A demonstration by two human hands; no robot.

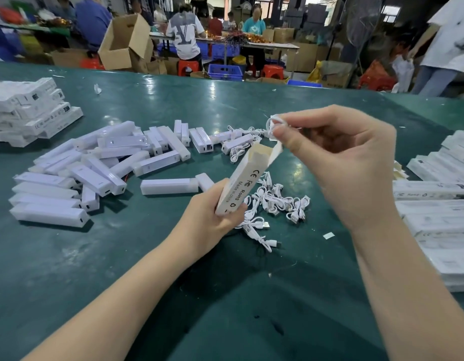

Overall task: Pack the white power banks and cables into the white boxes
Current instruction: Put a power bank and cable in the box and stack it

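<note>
My left hand [207,217] grips the bottom of a narrow white box [245,182], tilted up to the right with its top flaps open. Just above that opening, my right hand [342,162] pinches a small coiled white cable [273,126] between thumb and fingers. A heap of white power banks [95,165] lies on the green table [147,256] to the left. More coiled white cables [275,201] lie in a pile below the box. Flat white boxes [439,214] are stacked at the right edge.
A stack of filled white boxes [30,110] sits at the far left of the table. Beyond the table's far edge, people work at other tables among cardboard cartons [126,40], blue crates [225,71] and red stools [187,67].
</note>
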